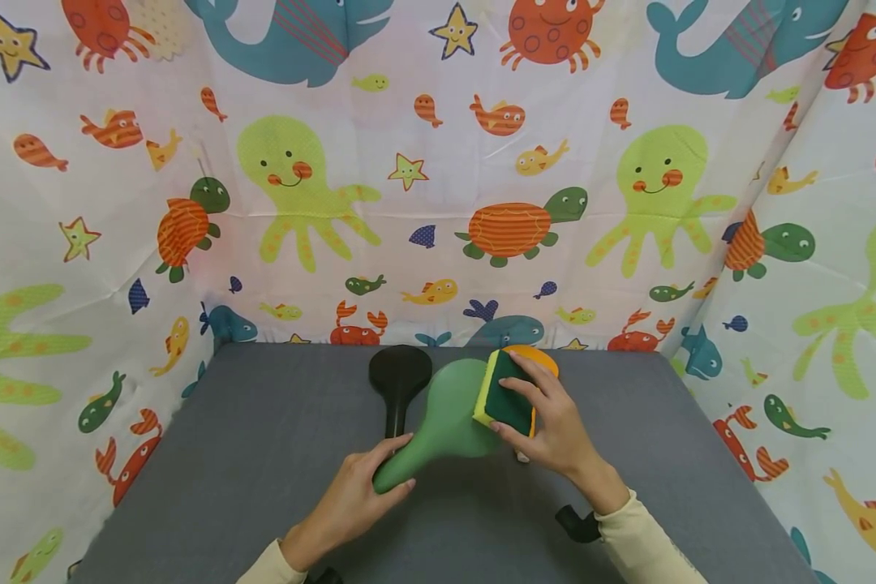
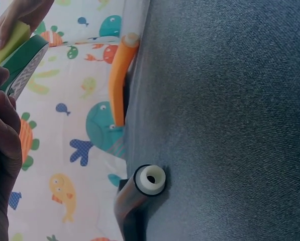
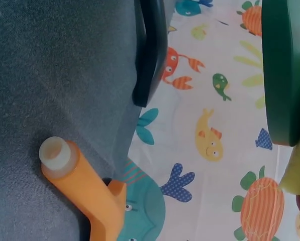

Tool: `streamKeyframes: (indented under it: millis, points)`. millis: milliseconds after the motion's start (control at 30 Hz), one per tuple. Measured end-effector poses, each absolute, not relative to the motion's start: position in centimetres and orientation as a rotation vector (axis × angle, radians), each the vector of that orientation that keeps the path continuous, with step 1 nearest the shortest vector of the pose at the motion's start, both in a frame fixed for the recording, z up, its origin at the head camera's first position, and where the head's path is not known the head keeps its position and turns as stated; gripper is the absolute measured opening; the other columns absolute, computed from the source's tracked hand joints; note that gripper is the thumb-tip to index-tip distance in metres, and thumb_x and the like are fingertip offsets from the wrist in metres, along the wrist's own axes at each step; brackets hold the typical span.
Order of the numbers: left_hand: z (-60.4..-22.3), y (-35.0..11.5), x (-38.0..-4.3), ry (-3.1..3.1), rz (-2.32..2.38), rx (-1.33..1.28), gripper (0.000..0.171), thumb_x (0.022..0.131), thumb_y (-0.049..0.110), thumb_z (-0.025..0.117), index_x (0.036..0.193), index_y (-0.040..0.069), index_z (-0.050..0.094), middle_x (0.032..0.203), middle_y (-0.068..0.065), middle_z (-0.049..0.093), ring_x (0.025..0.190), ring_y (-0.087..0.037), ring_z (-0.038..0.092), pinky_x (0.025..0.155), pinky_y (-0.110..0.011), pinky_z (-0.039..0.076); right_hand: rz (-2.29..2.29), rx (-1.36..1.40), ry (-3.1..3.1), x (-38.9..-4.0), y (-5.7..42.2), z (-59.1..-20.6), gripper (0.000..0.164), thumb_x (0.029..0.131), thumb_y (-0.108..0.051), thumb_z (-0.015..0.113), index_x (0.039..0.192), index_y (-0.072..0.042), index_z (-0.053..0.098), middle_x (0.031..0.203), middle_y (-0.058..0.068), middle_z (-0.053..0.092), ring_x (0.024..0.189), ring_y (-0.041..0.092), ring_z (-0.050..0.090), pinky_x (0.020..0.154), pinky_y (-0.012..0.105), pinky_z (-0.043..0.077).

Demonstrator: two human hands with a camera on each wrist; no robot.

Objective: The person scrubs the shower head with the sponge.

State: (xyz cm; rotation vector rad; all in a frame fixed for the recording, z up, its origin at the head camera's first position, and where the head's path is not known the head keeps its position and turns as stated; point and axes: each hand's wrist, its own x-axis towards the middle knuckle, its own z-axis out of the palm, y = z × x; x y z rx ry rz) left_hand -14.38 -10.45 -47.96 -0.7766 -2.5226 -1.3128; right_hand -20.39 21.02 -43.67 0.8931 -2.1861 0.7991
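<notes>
My left hand point(image 1: 358, 491) grips the handle of a green shower head point(image 1: 448, 410), held above the grey table. Its rounded back faces up in the head view; the nozzle face shows in the left wrist view, turned toward the tabletop. A yellow and dark green sponge point(image 1: 508, 397) is pinched between the thumb and fingers of my right hand point(image 1: 558, 426). The sponge's yellow side lies against the right part of the shower head's back. In the right wrist view, the green head point(image 3: 285, 75) and yellow sponge edge point(image 3: 296, 168) meet at the right.
Behind the green one, a black shower head point(image 1: 400, 377) lies on the table point(image 1: 263, 454). An orange shower head point(image 1: 540, 355) lies at the back, partly hidden by the sponge and right hand. A curtain point(image 1: 409, 235) printed with sea animals surrounds the table's back and sides.
</notes>
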Motion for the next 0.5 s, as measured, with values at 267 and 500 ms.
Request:
streamKeyframes:
  millis: [267,500]
  points:
    - [-48.0,-10.4,-14.4,-2.544,-1.326,-0.759,0.059,0.084,0.021,0.078,0.138,0.026,0.054,0.094,0.005,0.069,0.061,0.002,0.048,0.054,-0.019,0.043,0.741,0.943,-2.164,-19.8,20.3,-43.8,0.055,0.083,-0.051,0.073,0.125,-0.017,0.064,0.149,0.017,0.046,0.134,0.033,0.045,0.091,0.055,0.053]
    - [-48.0,-10.1,-14.6,-2.514,-1.292,-0.771,0.060,0.083,0.020,0.079,0.137,0.025,0.055,0.091,0.005,0.069,0.062,0.002,0.048,0.055,-0.019,0.043,0.658,0.983,-2.132,-19.4,19.8,-43.8,0.055,0.088,-0.058,0.063,0.122,-0.016,0.066,0.148,0.018,0.047,0.136,0.034,0.044,0.109,0.045,0.044]
